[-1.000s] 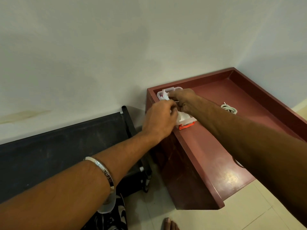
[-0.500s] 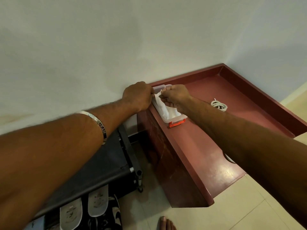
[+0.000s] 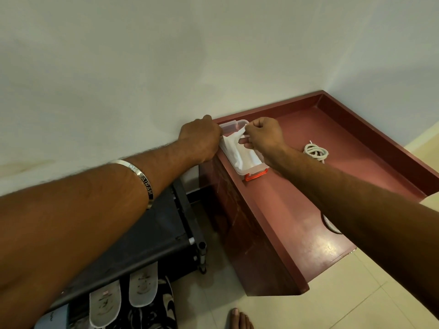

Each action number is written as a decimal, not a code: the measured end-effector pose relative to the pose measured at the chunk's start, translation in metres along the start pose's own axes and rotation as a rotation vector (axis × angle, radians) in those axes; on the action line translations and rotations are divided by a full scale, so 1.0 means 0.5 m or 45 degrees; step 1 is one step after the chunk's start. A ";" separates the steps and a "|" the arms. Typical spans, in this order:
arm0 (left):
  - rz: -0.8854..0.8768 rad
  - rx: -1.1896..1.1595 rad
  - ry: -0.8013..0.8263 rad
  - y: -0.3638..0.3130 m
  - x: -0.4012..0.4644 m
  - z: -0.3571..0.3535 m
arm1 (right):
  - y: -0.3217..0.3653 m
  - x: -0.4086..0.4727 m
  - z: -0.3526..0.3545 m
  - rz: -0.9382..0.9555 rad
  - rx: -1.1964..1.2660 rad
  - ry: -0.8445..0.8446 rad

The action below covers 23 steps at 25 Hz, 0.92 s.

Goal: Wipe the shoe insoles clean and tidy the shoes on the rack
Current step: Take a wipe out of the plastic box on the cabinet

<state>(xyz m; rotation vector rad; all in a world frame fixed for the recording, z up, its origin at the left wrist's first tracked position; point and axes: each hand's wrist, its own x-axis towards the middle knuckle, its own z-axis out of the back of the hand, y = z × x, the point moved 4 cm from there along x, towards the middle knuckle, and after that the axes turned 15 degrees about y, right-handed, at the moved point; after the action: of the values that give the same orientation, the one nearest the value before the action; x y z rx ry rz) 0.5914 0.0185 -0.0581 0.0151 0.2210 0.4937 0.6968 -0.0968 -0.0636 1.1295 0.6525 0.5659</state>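
Two bare forearms reach in from the bottom edge toward a clear rectangular plastic box (image 3: 240, 148) with an orange clip latch, which sits at the 12 o'clock middle of the view on the near-left corner of a reddish-brown wooden cabinet top (image 3: 292, 210). On the left wrist, at 9 o'clock, a flat silver metal bangle (image 3: 140, 180) carries engraved letters; "SAIRAM" reads clearly, and the characters before it are too small to tell.

The left hand (image 3: 200, 138) is curled against the box's far-left end by the wall, gripping it. The right hand (image 3: 263, 136) has its fingers clenched, pinching a white soft wipe (image 3: 234, 142) that rises out of the box.

The cabinet top is smooth and glossy, with a raised rim along its edges, and fills the 3 o'clock side. A coiled white cord (image 3: 316, 151) lies on it at 2 o'clock, well apart from the box. A plain pale wall (image 3: 142, 67), faintly stained at 9 o'clock, covers the upper half. Cream floor tiles (image 3: 344, 300) show at 5 o'clock, with bare toes (image 3: 240, 319) at 6 o'clock.

At 7 o'clock stands a black fabric shoe rack with metal tubes (image 3: 166, 231). Beneath its top shelf, flat grey worn shoe insoles (image 3: 142, 284) lie side by side on black-and-white shoes.
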 end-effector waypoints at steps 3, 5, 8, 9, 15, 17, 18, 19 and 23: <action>-0.114 0.115 -0.121 -0.021 -0.014 0.022 | 0.010 -0.012 0.009 0.005 0.001 0.000; -0.275 0.205 -0.127 -0.040 -0.019 0.029 | 0.016 -0.016 0.012 0.011 0.019 -0.003; -0.268 0.238 0.116 -0.037 -0.015 0.018 | 0.014 -0.020 0.023 0.000 0.008 -0.039; -0.245 0.261 0.165 -0.034 -0.015 0.014 | 0.011 -0.021 0.029 -0.003 0.011 -0.057; -0.335 0.293 0.216 -0.066 -0.029 0.016 | 0.010 -0.026 0.045 0.018 -0.023 -0.059; -0.352 0.330 0.374 -0.075 -0.027 0.009 | 0.014 -0.028 0.046 0.019 -0.085 -0.068; -0.332 0.344 0.432 -0.074 -0.025 0.004 | 0.016 -0.028 0.049 0.019 -0.107 -0.079; -0.309 0.353 0.461 -0.072 -0.022 0.000 | 0.017 -0.028 0.054 0.022 -0.122 -0.091; -0.298 0.397 0.468 -0.079 -0.023 -0.012 | 0.031 -0.035 0.090 0.050 -0.080 -0.118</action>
<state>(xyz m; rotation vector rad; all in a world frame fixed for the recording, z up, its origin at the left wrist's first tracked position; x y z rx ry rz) 0.5990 -0.0219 -0.0641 0.2020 0.6515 0.2209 0.7159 -0.1324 -0.0329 1.1050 0.5306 0.5603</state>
